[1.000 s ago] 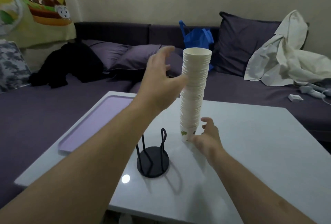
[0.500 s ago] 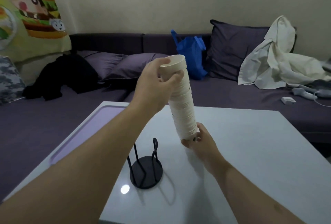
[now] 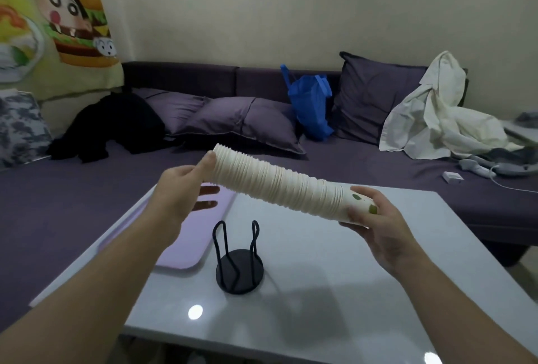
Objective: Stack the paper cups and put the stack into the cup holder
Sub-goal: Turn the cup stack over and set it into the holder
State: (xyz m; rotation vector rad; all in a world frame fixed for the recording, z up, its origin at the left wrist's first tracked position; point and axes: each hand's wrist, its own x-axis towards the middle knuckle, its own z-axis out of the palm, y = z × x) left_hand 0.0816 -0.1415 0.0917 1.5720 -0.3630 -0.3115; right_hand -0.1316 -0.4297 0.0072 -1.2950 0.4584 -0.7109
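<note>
A long stack of white paper cups [image 3: 276, 186] lies almost level in the air above the white table [image 3: 334, 290], its open rim to the left and its base to the right. My left hand [image 3: 183, 188] holds the rim end, thumb on top and fingers underneath. My right hand [image 3: 375, 218] grips the base cup, which bears green leaf marks. The black wire cup holder [image 3: 238, 261] stands empty on the table, below the middle of the stack.
A lilac tray [image 3: 189, 235] lies on the table's left part, under my left hand. Behind the table runs a purple sofa [image 3: 262, 119] with cushions, a blue bag [image 3: 311, 104], black clothing and a white cloth [image 3: 436, 119].
The stack stood upright on the table a second ago. Both hands took hold of it, lifted it and tipped it over to the left until it lay nearly level.
</note>
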